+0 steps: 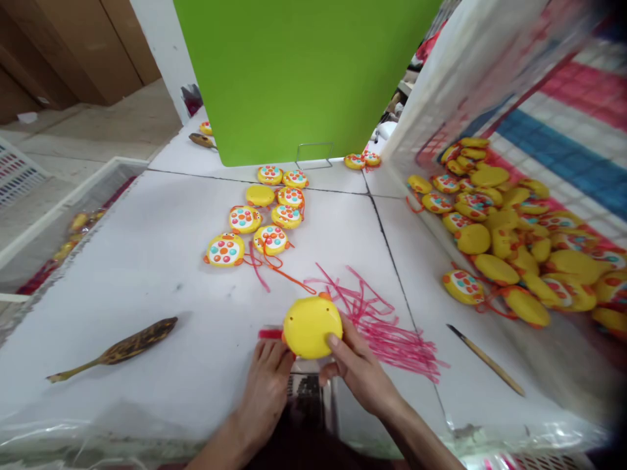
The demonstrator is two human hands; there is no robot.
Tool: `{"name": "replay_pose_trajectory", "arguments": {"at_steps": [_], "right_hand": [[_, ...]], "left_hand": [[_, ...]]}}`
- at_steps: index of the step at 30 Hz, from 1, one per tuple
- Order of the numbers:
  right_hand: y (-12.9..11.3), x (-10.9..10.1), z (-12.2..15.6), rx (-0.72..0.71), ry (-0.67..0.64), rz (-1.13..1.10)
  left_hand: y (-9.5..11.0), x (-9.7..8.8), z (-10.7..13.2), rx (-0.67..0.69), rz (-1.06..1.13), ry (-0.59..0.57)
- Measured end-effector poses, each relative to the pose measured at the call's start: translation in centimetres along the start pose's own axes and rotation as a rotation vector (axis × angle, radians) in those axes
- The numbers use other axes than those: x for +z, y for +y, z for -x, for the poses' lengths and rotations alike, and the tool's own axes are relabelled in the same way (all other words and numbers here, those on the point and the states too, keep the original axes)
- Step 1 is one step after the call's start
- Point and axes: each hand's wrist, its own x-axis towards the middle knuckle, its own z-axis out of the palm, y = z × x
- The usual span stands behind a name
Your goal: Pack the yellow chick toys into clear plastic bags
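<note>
**Yellow toy (312, 326) gripped in both hands at a white table (122, 294)**

A green board (298, 72) was seen standing at the far side of the table, and two white plastic baskets were placed alongside it. Eleven smaller-looking yellow toys with coloured buttons (225, 249) were counted on the table apart from the held one: eight were grouped in the middle, two lay near the foot of the board, and one was set far to the left. Two mottled brown objects (117, 346) were also lying on the table, along with a wooden stick (484, 359) on the right. Pink strips (377, 333) were scattered just beside the right hand, and orange cords (289, 274) were trailed from the grouped toys.

The toy was held closed between both hands, with its plain back facing up. Its lower left edge was gripped by the left hand (264, 398), and its lower right edge was pressed by the thumb of the right hand (357, 369). A small red piece (270, 333) was seen at its left edge.

The right basket (470, 85) was heaped with too many yellow toys to count. A few were visible in the left basket (73, 202).
</note>
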Motion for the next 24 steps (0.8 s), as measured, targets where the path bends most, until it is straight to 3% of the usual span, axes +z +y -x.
{"name": "replay_pose_trajectory", "arguments": {"at_steps": [7,11,14,16,18,20,24], "right_hand": [[1.1,-0.1,-0.6,-0.102,-0.088,0.731],[0.8,-1.0,-0.2,-0.067,-0.093,0.84],[0.6,-1.2,0.1,-0.069,-0.087,0.877],[0.6,-1.1,0.2,-0.1,-0.091,0.907],[0.6,-1.0,0.3,-0.14,-0.105,0.934],[0.4,-1.0,0.2,-0.173,-0.131,0.955],[-0.5,-1.2,-0.2,-0.226,-0.192,1.026]], "left_hand": [[0.5,-1.0,0.7,0.011,-0.056,-0.067],[-0.3,-3.0,1.1,-0.066,0.007,0.095],[-1.2,-4.7,1.0,-0.307,0.135,0.192],[-1.5,-5.4,0.6,-0.57,0.304,0.121],[-1.5,-5.5,-0.2,-0.734,0.505,0.006],[-1.4,-5.2,-1.0,-0.761,0.678,-0.059],[-1.4,-4.4,-1.9,-0.737,0.758,-0.027]]}}
